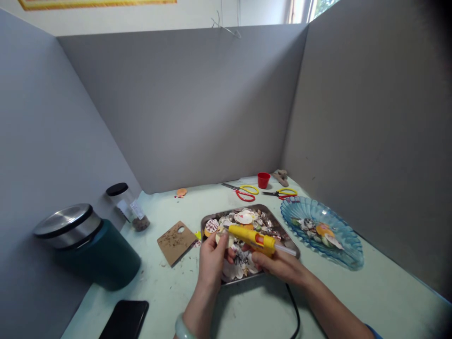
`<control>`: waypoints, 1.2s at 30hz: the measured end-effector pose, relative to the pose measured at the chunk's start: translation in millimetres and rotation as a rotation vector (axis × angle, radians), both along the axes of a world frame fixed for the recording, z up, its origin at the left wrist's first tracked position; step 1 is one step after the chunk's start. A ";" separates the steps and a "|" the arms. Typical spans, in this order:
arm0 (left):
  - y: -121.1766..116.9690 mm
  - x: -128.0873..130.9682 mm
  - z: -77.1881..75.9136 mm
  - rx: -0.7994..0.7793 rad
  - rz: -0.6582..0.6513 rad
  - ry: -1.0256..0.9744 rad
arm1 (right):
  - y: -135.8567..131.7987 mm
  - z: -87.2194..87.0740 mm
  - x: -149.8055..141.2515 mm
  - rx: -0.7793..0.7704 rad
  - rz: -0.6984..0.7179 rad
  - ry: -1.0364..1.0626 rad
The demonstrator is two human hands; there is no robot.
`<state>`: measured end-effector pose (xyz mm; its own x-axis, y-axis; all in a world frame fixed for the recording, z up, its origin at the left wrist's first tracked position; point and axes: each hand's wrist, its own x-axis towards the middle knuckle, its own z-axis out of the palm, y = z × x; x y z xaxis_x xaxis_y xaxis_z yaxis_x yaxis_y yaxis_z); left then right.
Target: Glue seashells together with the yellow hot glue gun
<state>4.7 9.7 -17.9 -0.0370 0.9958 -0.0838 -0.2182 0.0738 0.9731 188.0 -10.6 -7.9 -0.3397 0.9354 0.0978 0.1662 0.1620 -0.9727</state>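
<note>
My right hand (278, 264) is wrapped around a yellow hot glue gun (251, 237), which has a clear glue stick poking out of its back end and a black cord below. Its nozzle points left, close to a pale shell (229, 241) pinched in my left hand (211, 258). Whether the nozzle touches the shell I cannot tell. Both hands are above a metal tray (295, 249) filled with assorted seashells, some white, orange and speckled. My hands hide part of the tray's near side.
To the left are a brown board with a hole (173, 247), a jar (136, 212), a large teal flask (102, 254) and a phone (125, 320). Behind the tray lie scissors (243, 190), pliers (280, 193) and a red cup (263, 180). A blue glass dish (348, 240) holds shells at right.
</note>
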 end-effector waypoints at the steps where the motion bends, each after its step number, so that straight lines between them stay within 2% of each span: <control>1: 0.3 -0.2 -0.4 0.003 0.003 0.009 | -0.6 1.1 -0.3 0.011 -0.009 0.004; 14: -0.8 -2.4 -0.1 0.023 0.017 0.079 | -2.7 6.1 -1.6 0.076 -0.008 0.008; 20: 0.4 -1.4 0.5 0.025 0.016 0.085 | -4.1 7.0 -2.9 0.025 0.022 0.049; 36: -1.2 -2.6 2.2 0.014 0.008 0.059 | -2.8 8.5 -5.5 -0.036 -0.004 0.098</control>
<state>2.1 8.5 -15.7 -0.0492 0.9965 -0.0672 -0.1612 0.0584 0.9852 182.5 -13.4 0.7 -0.3260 0.9405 0.0962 0.0706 0.1257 -0.9896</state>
